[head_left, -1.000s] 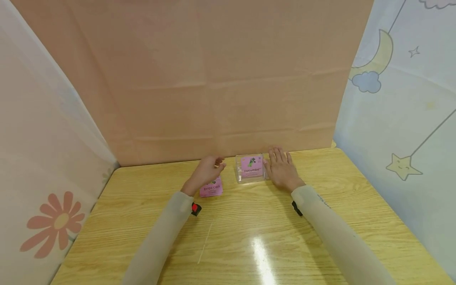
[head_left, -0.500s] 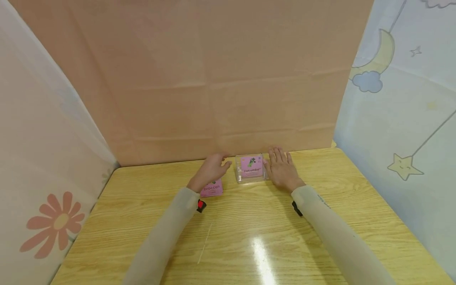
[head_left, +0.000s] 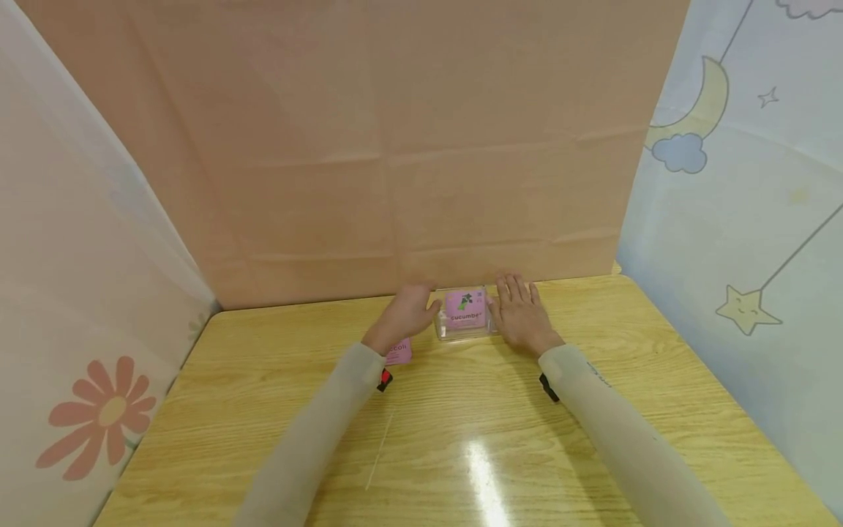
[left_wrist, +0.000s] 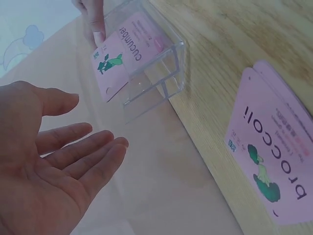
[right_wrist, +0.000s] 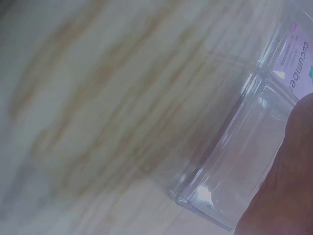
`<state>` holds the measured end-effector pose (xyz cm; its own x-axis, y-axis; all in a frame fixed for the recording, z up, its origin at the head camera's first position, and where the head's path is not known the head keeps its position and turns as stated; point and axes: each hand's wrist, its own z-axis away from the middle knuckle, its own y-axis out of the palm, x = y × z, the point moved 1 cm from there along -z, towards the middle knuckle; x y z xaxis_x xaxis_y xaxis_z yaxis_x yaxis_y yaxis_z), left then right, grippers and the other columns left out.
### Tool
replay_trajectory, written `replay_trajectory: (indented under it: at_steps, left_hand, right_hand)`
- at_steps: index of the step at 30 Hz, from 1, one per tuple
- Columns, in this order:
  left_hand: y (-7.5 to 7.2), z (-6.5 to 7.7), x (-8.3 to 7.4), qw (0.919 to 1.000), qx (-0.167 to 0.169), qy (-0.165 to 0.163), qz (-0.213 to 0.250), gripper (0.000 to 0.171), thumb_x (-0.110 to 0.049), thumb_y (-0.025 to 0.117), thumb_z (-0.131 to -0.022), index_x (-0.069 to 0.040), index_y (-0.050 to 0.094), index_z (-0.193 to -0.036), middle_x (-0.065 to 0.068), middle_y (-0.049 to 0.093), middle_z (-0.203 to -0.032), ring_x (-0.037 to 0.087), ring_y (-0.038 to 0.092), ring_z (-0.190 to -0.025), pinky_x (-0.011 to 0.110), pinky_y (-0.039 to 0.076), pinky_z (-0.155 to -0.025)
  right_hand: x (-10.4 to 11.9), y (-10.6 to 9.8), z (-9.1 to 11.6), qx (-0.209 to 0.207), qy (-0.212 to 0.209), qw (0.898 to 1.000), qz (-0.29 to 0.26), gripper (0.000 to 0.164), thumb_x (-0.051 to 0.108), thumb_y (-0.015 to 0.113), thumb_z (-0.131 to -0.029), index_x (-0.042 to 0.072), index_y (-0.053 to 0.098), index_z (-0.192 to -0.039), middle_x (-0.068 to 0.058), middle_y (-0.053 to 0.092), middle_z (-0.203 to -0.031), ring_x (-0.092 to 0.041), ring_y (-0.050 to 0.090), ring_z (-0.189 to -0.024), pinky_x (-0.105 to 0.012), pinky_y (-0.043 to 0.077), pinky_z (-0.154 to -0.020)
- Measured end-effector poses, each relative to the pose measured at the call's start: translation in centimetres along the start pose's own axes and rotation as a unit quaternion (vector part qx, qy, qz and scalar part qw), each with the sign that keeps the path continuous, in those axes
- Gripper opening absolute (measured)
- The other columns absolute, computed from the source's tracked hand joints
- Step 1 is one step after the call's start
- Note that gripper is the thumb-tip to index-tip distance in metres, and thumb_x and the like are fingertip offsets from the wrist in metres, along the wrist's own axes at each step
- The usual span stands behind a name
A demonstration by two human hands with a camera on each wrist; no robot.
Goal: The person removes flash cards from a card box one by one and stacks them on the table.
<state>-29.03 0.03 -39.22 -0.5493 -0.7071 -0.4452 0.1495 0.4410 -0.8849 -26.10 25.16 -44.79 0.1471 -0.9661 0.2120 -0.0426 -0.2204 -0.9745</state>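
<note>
The clear box (right_wrist: 247, 149) is best steadied by the right hand (head_left: 523, 318), fingers straight. The left hand (head_left: 407, 311), fingers relaxed and empty, is best brought alongside gently.

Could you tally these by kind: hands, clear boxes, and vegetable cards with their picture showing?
Hands, left hand and right hand: 2
Clear box: 1
Picture cards, broccoli card and cucumber card: 2
Total: 5

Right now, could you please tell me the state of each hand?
Left hand: open, fingers relaxed, holding nothing.
Right hand: open, fingers straight, thumb at the side of the clear box.
</note>
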Motion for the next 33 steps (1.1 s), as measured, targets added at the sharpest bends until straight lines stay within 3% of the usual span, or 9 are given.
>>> replay_trajectory:
  at_steps: [1, 4, 8, 11, 18, 21, 25, 29, 33]
  left_hand:
    - [0.1, -0.1, -0.1, 0.9999, -0.001, 0.005, -0.011, 0.046, -0.020, 0.060, -0.107, 0.003, 0.055, -0.147, 0.019, 0.067, -0.140, 0.015, 0.059, -0.076, 0.038, 0.061, -0.092]
    - [0.3, -0.5, -0.5, 0.9995, 0.002, 0.018, -0.024, 0.044, -0.019, 0.060, -0.107, 0.004, 0.056, -0.145, 0.020, 0.068, -0.136, 0.017, 0.059, -0.076, 0.036, 0.061, -0.084]
    - [0.4, -1.1, -0.7, 0.9985, 0.009, 0.032, -0.043, 0.041, -0.020, 0.057, -0.109, 0.004, 0.057, -0.142, 0.021, 0.067, -0.137, 0.022, 0.068, -0.099, 0.039, 0.062, -0.094]
    - [0.5, -1.5, -0.7, 0.9973, 0.010, 0.043, -0.058, 0.039, -0.021, 0.055, -0.110, 0.003, 0.059, -0.141, 0.019, 0.068, -0.136, 0.023, 0.070, -0.106, 0.038, 0.062, -0.096]
    - [0.8, -2.5, -1.1, 0.9905, 0.006, 0.086, -0.107, 0.038, -0.012, 0.055, -0.108, 0.006, 0.057, -0.142, 0.022, 0.066, -0.136, 0.021, 0.072, -0.092, 0.029, 0.064, -0.081]
    - [1.4, -2.7, -1.5, 0.9837, 0.008, 0.092, -0.154, 0.043, -0.014, 0.054, -0.108, 0.005, 0.054, -0.146, 0.023, 0.060, -0.147, 0.025, 0.075, -0.104, 0.031, 0.065, -0.088]
    - [2.1, -2.8, -1.8, 0.9794, 0.014, 0.087, -0.182, 0.045, -0.017, 0.053, -0.109, 0.002, 0.052, -0.150, 0.024, 0.055, -0.154, 0.033, 0.070, -0.126, 0.036, 0.063, -0.098]
    - [2.6, -2.9, -2.0, 0.9783, 0.005, 0.088, -0.187, 0.048, -0.017, 0.055, -0.108, 0.002, 0.051, -0.151, 0.023, 0.056, -0.154, 0.034, 0.066, -0.133, 0.037, 0.062, -0.102]
    - [2.9, -2.9, -2.3, 0.9716, -0.009, 0.099, -0.215, 0.047, -0.019, 0.058, -0.107, 0.001, 0.053, -0.150, 0.020, 0.058, -0.152, 0.034, 0.061, -0.139, 0.037, 0.058, -0.109]
  right_hand:
    - [0.1, 0.0, 0.0, 0.000, 0.001, 1.000, 0.001, 0.072, 0.045, 0.016, -0.115, -0.002, 0.005, -0.167, -0.024, 0.000, -0.177, -0.044, -0.003, -0.165, -0.065, -0.003, -0.133]
    - [0.2, -0.1, 0.1, -0.005, 0.000, 1.000, 0.000, 0.071, 0.044, 0.017, -0.115, -0.003, 0.006, -0.167, -0.025, 0.001, -0.176, -0.045, -0.002, -0.165, -0.066, -0.002, -0.133]
    - [0.3, -0.1, -0.2, -0.008, 0.003, 1.000, -0.001, 0.070, 0.043, 0.017, -0.115, -0.003, 0.006, -0.167, -0.026, 0.002, -0.176, -0.046, -0.001, -0.164, -0.066, -0.002, -0.133]
    - [0.3, 0.0, -0.4, -0.004, 0.008, 1.000, 0.001, 0.071, 0.044, 0.016, -0.115, -0.002, 0.005, -0.167, -0.024, 0.000, -0.177, -0.044, -0.003, -0.165, -0.065, -0.003, -0.133]
    - [0.3, -0.1, -1.0, 0.000, 0.018, 1.000, 0.010, 0.071, 0.045, 0.015, -0.115, -0.002, 0.003, -0.167, -0.024, 0.000, -0.177, -0.044, -0.002, -0.165, -0.065, -0.004, -0.133]
    - [0.3, -0.1, -0.9, -0.003, 0.020, 1.000, 0.011, 0.071, 0.045, 0.015, -0.115, -0.002, 0.004, -0.167, -0.024, 0.001, -0.177, -0.044, -0.001, -0.165, -0.065, -0.003, -0.133]
    - [0.3, 0.0, -0.9, -0.007, 0.022, 1.000, 0.007, 0.071, 0.045, 0.016, -0.115, -0.002, 0.005, -0.167, -0.024, 0.002, -0.177, -0.043, -0.001, -0.165, -0.065, -0.003, -0.133]
    - [0.2, 0.1, -1.1, -0.009, 0.020, 1.000, 0.000, 0.071, 0.045, 0.016, -0.115, -0.002, 0.006, -0.167, -0.025, 0.002, -0.176, -0.044, -0.001, -0.165, -0.065, -0.004, -0.133]
    - [-0.2, 0.5, -1.4, -0.012, 0.018, 1.000, 0.001, 0.073, 0.048, 0.013, -0.114, -0.002, 0.007, -0.168, -0.025, 0.002, -0.177, -0.043, -0.001, -0.165, -0.065, -0.003, -0.133]
